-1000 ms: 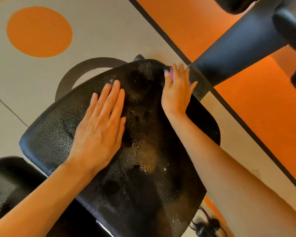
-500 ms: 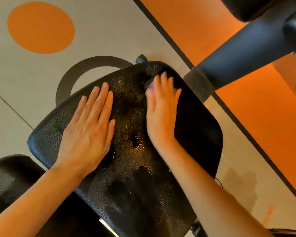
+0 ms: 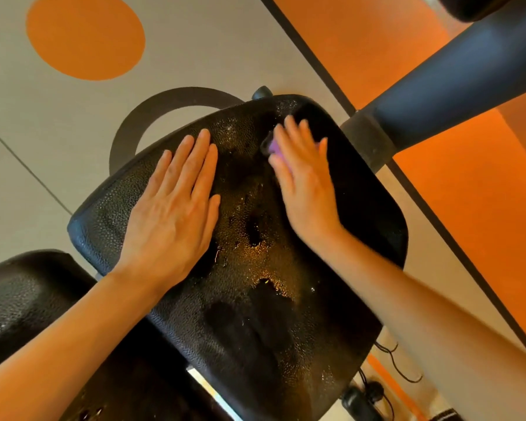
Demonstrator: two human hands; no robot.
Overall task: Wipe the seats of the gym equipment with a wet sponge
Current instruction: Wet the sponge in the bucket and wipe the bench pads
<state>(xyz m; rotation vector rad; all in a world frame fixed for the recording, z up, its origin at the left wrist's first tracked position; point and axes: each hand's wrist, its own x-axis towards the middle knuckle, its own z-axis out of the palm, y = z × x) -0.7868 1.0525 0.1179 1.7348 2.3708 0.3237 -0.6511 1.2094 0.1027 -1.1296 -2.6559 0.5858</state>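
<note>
Grey flooring (image 3: 58,147) with one orange circle (image 3: 85,36) and a wide orange band (image 3: 468,192) to the right lies under everything I see from the head camera. On top of that I count two black padded surfaces: one seat (image 3: 255,253), large and central, its long axis running from near me on the lower right up to its rounded far edge, wet and glistening down the middle; and one second pad (image 3: 22,302) at lower left, partly cut off. One thick dark frame tube (image 3: 453,86) slants in from the upper right. I see two hands. My left hand (image 3: 176,208) lies flat on the seat's left half, fingers straight and pressed together, pointing away from me. My right hand (image 3: 304,183) is blurred, fingers straight and slightly spread, pressing one purple sponge (image 3: 272,147) onto the seat near its far edge; only a sliver shows beside the fingers, so I cannot tell which way it runs.
</note>
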